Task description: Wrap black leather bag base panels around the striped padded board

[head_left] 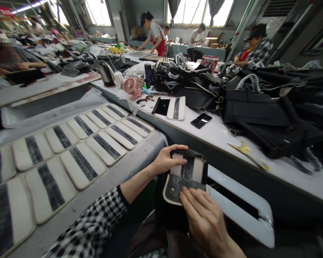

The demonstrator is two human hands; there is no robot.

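Over my lap, my left hand [169, 158] grips the upper left corner of a black-and-cream bag piece [197, 170], thumb on its pale face and fingers over the black rolled edge. A dark stripe runs down the piece, and its lower part is a dark rounded panel [173, 193] with a cream rim and a small metal stud [172, 190]. Resting on that panel, the stretched fingers of my right hand [203, 211] lie close together. What lies under the right palm is hidden.
Cream panels with dark stripes [83, 165] lie in rows on the left table. A phone [201, 120], pink fan [132, 88], kettle [107, 73], yellowed brush [249, 154] and black bags [255, 107] are on the bench. A white slotted board [263, 233] is at right. Several people work beyond.
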